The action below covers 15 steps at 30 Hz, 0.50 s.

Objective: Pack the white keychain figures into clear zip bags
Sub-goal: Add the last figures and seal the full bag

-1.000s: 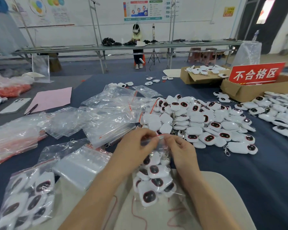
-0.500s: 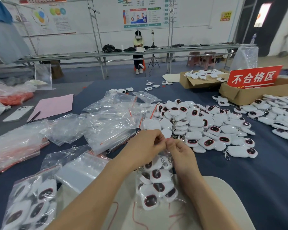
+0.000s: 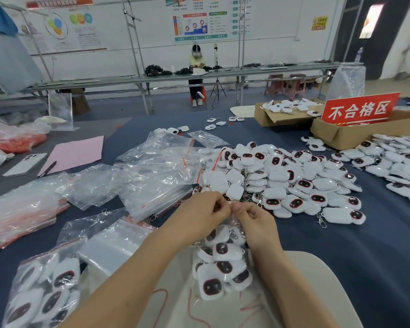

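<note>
A clear zip bag [image 3: 223,268] filled with several white keychain figures with dark faces hangs in front of me. My left hand [image 3: 204,215] and my right hand [image 3: 253,220] pinch its top edge side by side, fingertips nearly touching. Beyond my hands a big heap of loose white figures [image 3: 291,181] lies on the blue cloth. Empty clear zip bags [image 3: 152,176] with red seal strips are piled to the left of the heap. Another filled bag [image 3: 43,294] lies at the near left.
Two cardboard boxes [image 3: 341,136] with a red sign [image 3: 360,110] stand at the back right, more figures [image 3: 402,166] beside them. A pink sheet [image 3: 76,152], a pen and a white phone [image 3: 25,163] lie at left. A person sits at a far bench.
My two hands have drawn closer together along the bag's top edge, and the bag with my hands has shifted slightly down in view. The heap and the empty bags lie as before.
</note>
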Each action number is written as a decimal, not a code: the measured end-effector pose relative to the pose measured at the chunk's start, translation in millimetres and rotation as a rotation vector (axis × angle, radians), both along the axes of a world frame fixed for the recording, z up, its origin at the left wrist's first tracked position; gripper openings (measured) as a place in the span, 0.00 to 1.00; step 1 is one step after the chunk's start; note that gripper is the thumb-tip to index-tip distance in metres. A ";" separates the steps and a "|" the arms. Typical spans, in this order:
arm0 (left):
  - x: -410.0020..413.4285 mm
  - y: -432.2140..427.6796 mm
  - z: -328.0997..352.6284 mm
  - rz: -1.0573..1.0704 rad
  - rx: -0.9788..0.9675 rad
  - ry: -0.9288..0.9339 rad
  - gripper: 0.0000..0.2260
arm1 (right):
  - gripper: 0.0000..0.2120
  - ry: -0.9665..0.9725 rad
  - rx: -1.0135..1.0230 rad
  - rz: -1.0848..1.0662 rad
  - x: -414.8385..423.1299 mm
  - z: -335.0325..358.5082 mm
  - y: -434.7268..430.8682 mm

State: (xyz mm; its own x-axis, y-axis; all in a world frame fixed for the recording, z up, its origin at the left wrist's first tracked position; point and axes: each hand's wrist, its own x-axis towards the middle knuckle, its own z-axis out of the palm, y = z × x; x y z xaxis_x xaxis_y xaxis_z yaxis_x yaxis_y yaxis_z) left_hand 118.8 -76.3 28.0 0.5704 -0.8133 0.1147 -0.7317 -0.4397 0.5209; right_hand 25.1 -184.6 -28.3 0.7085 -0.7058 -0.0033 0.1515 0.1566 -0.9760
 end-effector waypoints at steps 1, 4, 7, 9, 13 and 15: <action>1.0 1.4 -1.4 0.000 -0.003 0.008 0.10 | 0.06 0.012 -0.031 -0.001 0.2 -0.6 0.3; 2.7 6.8 -3.5 -0.019 0.000 0.033 0.11 | 0.07 0.049 -0.114 -0.012 1.0 -1.7 1.6; 2.4 16.1 -5.9 -0.032 -0.008 0.048 0.10 | 0.08 0.056 -0.129 -0.038 1.3 -0.3 3.2; 1.8 24.9 -8.7 -0.022 -0.021 0.064 0.10 | 0.08 0.070 -0.140 -0.049 1.1 0.3 3.4; -1.4 42.1 -13.0 0.001 -0.021 0.100 0.08 | 0.09 0.080 -0.175 -0.062 0.5 -0.6 4.3; -3.2 48.7 -13.1 0.009 -0.027 0.090 0.08 | 0.08 0.075 -0.174 -0.067 0.5 -0.7 4.9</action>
